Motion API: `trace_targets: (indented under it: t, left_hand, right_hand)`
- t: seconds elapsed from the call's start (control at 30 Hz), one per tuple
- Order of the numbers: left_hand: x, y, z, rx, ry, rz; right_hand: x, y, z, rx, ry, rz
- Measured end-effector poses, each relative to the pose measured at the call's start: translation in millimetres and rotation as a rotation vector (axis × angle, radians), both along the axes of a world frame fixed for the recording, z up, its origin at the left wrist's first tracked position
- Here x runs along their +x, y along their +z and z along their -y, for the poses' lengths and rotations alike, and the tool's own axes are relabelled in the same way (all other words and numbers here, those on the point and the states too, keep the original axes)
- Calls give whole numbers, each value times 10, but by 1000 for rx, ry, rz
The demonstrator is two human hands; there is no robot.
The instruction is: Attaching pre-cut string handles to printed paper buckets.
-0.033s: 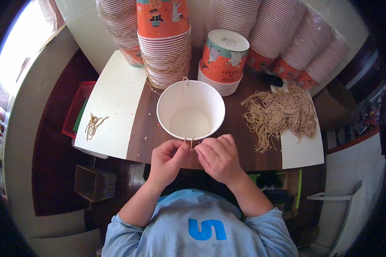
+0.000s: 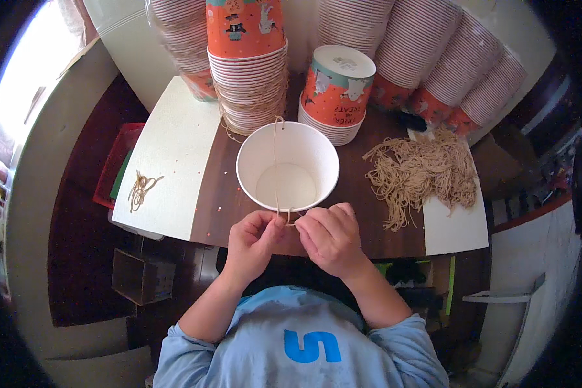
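- The white-lined paper bucket (image 2: 310, 155) sits mouth up just beyond the fingertips of both hands, its near rim right beside them.
- A thin tan cord (image 2: 276, 152) runs from the bucket's far rim, across the open mouth, toward the left fingertips; a short loop of it hangs at the near rim, between the two hands.
- The left hand (image 2: 249, 242) has its thumb and forefinger pressed together on the cord.
- The right hand (image 2: 333, 239) has its fingers curled and pinched on the cord beside the loop; its knuckles partly hide the grip.
- Ahead of the fingers, past the bucket, stand a tall stack of orange buckets (image 2: 246, 29) with cords hanging round it and, farther right, some upturned buckets (image 2: 336, 97).
- Right of the right fingers, a tangled heap of cords (image 2: 427, 171) lies partly on a white board (image 2: 456, 226).
- Well left of the left fingers, a small bunch of cord (image 2: 139, 191) rests on a white panel (image 2: 174, 142).
- Farthest ahead and right of the fingers, wrapped bucket stacks (image 2: 417, 42) line the wall.
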State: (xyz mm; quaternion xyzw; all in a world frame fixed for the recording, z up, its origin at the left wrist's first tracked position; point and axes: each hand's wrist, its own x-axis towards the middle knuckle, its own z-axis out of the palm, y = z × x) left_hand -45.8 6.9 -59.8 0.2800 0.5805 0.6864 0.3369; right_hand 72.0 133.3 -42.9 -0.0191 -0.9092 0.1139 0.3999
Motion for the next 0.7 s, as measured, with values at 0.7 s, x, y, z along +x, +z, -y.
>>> trace_targets:
  t: [0.7]
  left_hand:
    - [-39, 143, 42, 186, 90, -611]
  right_hand:
    - [-106, 53, 79, -200, 77, -130]
